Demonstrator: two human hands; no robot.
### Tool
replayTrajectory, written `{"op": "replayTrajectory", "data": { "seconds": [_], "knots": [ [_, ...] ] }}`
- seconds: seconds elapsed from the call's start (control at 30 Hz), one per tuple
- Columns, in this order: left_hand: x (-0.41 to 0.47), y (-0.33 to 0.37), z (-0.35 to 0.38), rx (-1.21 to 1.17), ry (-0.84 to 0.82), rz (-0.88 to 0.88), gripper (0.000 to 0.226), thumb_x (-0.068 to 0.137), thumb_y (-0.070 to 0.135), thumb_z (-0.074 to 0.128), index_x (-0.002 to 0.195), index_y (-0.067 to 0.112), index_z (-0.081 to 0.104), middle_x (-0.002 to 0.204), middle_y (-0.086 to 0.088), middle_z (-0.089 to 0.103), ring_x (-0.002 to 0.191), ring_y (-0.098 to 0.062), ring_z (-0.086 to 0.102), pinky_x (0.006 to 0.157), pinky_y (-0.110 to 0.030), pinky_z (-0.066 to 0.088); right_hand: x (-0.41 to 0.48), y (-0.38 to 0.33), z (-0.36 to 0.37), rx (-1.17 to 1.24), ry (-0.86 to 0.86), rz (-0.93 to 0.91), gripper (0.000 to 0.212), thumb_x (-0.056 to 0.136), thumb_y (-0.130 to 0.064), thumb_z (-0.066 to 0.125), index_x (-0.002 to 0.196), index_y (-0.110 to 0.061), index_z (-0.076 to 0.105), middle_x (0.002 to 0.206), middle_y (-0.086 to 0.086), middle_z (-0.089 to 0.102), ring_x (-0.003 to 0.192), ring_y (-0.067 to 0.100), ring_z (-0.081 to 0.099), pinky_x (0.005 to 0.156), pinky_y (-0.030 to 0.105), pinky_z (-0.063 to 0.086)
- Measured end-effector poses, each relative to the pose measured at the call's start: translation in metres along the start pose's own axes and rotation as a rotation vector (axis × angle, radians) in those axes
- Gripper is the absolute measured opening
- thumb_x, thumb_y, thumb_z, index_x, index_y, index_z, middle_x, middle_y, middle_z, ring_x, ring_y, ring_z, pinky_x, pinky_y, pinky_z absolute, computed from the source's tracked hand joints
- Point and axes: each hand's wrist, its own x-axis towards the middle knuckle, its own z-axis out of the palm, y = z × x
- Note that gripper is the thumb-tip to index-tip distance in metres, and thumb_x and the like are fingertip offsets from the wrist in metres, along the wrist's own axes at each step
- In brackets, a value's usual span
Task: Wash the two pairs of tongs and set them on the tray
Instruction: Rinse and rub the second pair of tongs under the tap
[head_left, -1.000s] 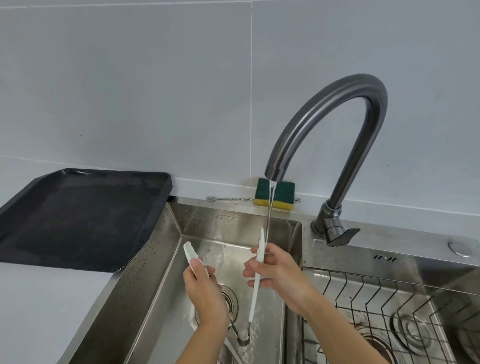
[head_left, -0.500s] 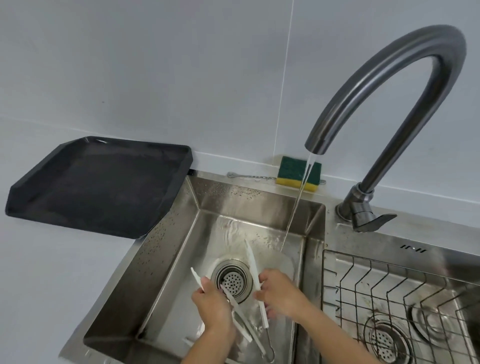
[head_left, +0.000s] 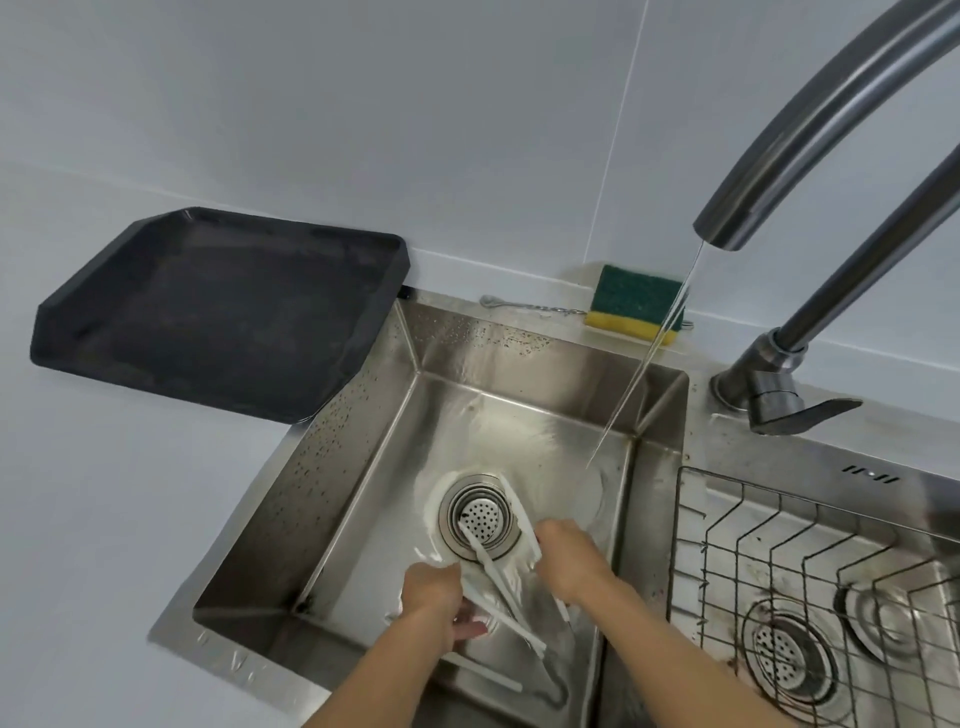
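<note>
Both hands have dropped low in the sink (head_left: 363, 457), gripping tongs (head_left: 493, 566)

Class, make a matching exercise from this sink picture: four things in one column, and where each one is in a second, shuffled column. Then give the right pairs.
Things:
1. tray
2. sponge
3. tongs
4. wire rack

Places:
A. in the right-hand basin
B. on the counter left of the sink
C. low in the left basin, in both hands
D. on the ledge behind the sink, against the wall

Pairs: 1-B, 2-D, 3-C, 4-A
</note>
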Motion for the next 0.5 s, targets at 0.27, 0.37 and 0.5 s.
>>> {"op": "replayTrajectory", "data": {
  "seconds": [0.27,0.37,0.5],
  "knots": [
    [0.013,0.002,-0.01,0.228,0.053,-0.02,0.016,0.088,-0.009,0.052,0.077,0.003,0.049,0.079,-0.019,0.057,0.077,-0.038,0.064,0.051,-0.037,0.056,0.01,-0.004,0.022,-0.054,-0.06,0.013,0.027,0.091,-0.002,0.044,0.117,-0.002,0.052,0.117,0.016,0.056,0.098,0.029,0.059,0.076,0.031,0.047],
    [0.024,0.002,-0.013,0.305,0.067,-0.044,0.026,0.08,-0.011,0.06,0.104,-0.005,0.053,0.091,-0.025,0.062,0.081,-0.041,0.066,0.049,-0.037,0.058,0.012,0.001,0.028,-0.055,-0.092,0.018,0.026,0.089,-0.001,0.047,0.115,-0.001,0.052,0.119,0.018,0.056,0.101,0.031,0.059,0.075,0.031,0.045],
    [0.025,-0.001,-0.013,0.348,0.035,-0.096,0.035,0.08,-0.012,0.06,0.113,-0.01,0.048,0.087,-0.027,0.06,0.057,-0.036,0.064,0.031,-0.029,0.049,0.013,0.005,0.032,-0.113,-0.089,0.005,0.027,0.091,-0.002,0.047,0.118,0.0,0.05,0.122,0.018,0.054,0.109,0.033,0.057,0.082,0.032,0.045]
  ]
}}
